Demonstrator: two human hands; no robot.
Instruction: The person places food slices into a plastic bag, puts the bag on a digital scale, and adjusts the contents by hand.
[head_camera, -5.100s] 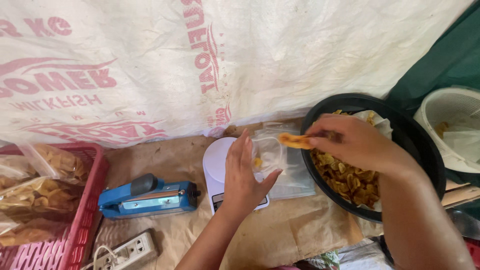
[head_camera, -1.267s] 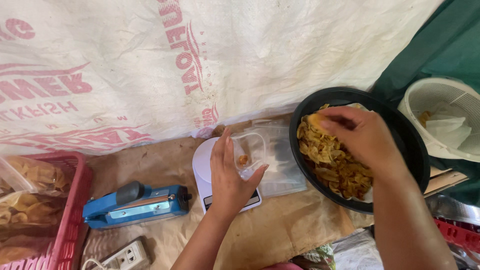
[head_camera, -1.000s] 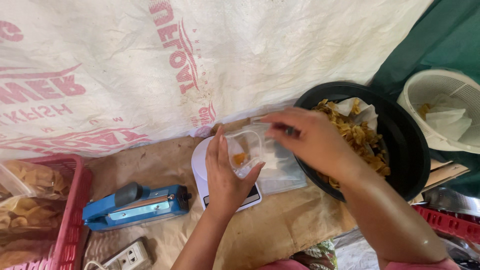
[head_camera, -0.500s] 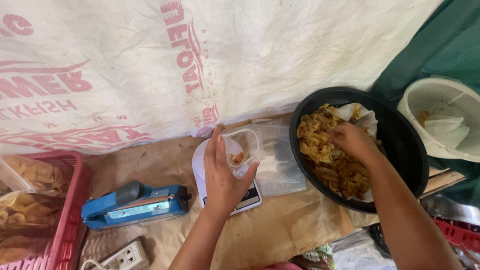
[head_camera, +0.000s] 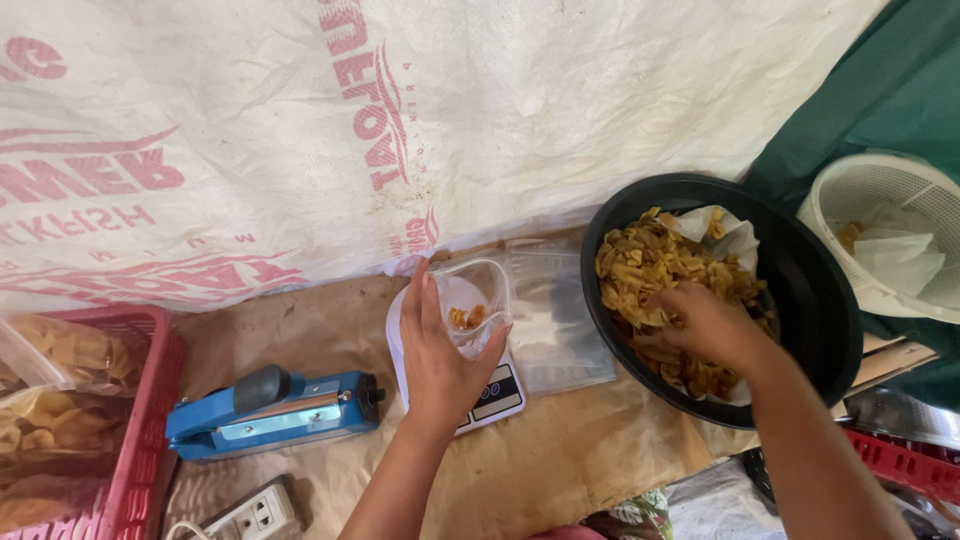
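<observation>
Left hand (head_camera: 437, 357) grips clear bag (head_camera: 476, 308); right hand (head_camera: 706, 322) in chips (head_camera: 640, 268).

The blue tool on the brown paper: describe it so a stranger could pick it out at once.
Start at the red basket of bagged chips at the left edge. Just right of it, on the brown paper, lies the blue sealer, left of the white scale. It is the only blue thing, long and low, with a black knob.
</observation>
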